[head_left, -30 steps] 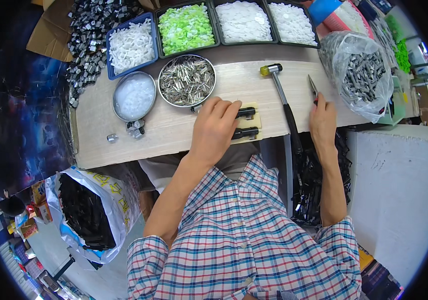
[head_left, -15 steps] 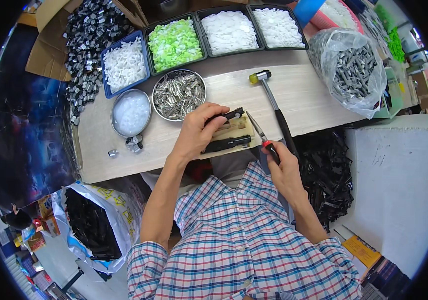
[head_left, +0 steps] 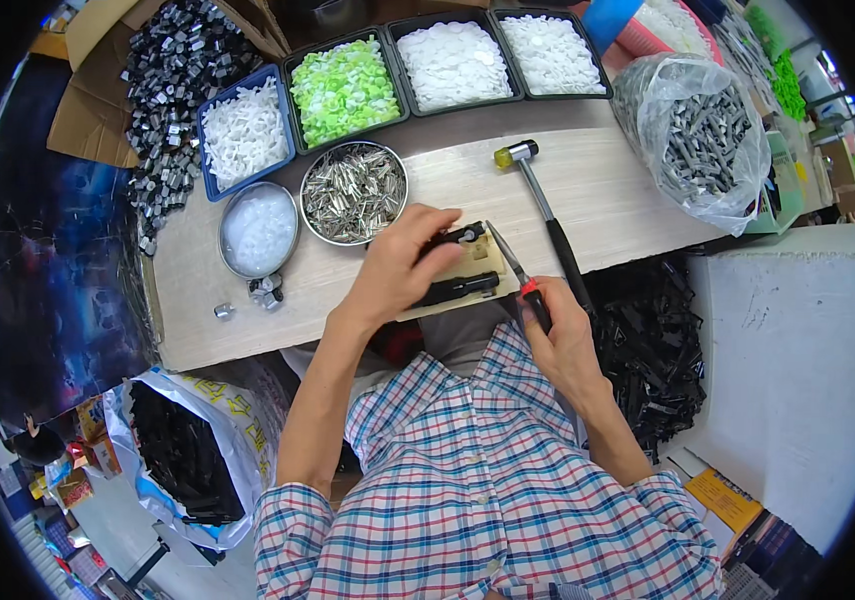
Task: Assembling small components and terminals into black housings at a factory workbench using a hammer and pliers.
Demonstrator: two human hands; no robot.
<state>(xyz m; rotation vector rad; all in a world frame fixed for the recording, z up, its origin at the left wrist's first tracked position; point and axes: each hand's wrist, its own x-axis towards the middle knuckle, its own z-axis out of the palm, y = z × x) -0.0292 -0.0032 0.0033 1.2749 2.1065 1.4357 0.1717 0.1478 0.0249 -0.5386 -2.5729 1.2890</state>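
Observation:
My left hand (head_left: 403, 268) rests on a small wooden block (head_left: 475, 268) at the near edge of the bench, fingers on one of two black oblong parts (head_left: 456, 289) seated in it. My right hand (head_left: 560, 335) grips a thin tool with a red-and-black handle (head_left: 528, 283); its metal tip points up toward the block's right side. A hammer (head_left: 544, 210) with a black handle and a yellow-and-white head lies on the bench just right of the block.
Behind the block stand a round metal bowl of metal pieces (head_left: 354, 192) and a bowl of white parts (head_left: 259, 228). Bins of white (head_left: 244, 132), green (head_left: 344, 88) and white pieces line the back. A clear bag of dark metal parts (head_left: 703, 140) sits at right; black parts (head_left: 648, 340) are piled below.
My right hand came off the bench's right side, took the red-handled tool and brought it close to the block. My left hand stayed on the block, shifting its fingers slightly.

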